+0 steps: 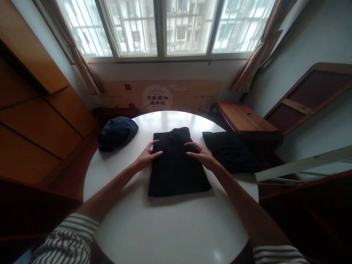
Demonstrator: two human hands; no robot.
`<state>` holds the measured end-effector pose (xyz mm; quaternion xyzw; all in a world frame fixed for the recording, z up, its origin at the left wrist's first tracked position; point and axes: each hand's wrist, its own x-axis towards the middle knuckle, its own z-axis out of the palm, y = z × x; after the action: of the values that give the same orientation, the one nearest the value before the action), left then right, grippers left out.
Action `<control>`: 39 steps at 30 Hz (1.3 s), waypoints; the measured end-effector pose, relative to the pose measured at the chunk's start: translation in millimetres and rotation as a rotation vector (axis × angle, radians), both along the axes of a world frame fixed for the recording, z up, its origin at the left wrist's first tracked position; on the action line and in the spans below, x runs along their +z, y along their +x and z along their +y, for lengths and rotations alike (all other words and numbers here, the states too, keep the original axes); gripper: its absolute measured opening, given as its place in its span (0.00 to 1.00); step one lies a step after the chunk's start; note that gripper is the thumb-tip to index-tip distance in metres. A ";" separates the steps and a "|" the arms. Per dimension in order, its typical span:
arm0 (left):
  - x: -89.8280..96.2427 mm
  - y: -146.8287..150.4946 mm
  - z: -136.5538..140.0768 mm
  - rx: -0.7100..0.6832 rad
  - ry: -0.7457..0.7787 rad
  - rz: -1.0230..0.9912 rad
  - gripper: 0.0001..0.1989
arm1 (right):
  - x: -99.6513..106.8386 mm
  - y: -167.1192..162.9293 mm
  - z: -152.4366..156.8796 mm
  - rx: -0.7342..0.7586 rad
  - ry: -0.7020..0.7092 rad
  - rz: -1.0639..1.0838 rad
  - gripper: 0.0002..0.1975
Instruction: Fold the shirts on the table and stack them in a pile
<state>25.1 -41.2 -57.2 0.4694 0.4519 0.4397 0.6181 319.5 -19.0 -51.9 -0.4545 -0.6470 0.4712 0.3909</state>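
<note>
A folded black garment (176, 165) lies flat on the white round table (170, 227), its narrower end toward the window. At its left edge is my left hand (147, 157), thumb and fingers apart, the tips resting on or just over the cloth. My right hand (202, 156) is at the right edge in a mirrored pose, thumb and index finger spread over the fabric. Neither hand visibly pinches the cloth. What kind of garment it is cannot be made out.
On the table's right side lies another folded black garment (231, 152). A dark navy bundle of cloth (118, 132) sits at the left edge. Beyond the table stand a wooden desk (244, 117) and a printed cardboard panel (123, 95) under the window. Wooden cabinets (35, 121) line the left.
</note>
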 end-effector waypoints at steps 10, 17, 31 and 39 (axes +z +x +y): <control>-8.4 8.4 -1.0 0.043 0.133 -0.018 0.40 | 4.8 -4.5 -4.0 0.002 -0.017 0.092 0.20; -3.4 -2.6 -2.8 0.117 0.162 0.019 0.37 | 13.2 -6.7 -9.4 -0.030 -0.206 0.381 0.46; 110.8 -25.2 -83.1 0.243 0.466 0.271 0.27 | 109.9 -2.2 -73.7 -0.035 0.062 0.360 0.49; 65.5 -18.9 6.0 0.201 -0.009 0.087 0.32 | 73.6 -18.4 17.1 -0.140 -0.392 0.250 0.42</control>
<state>6.2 -35.2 8.3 0.4375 0.5251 0.4766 0.5529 301.1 -1.9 21.6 -0.5036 -0.4568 0.6119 0.4040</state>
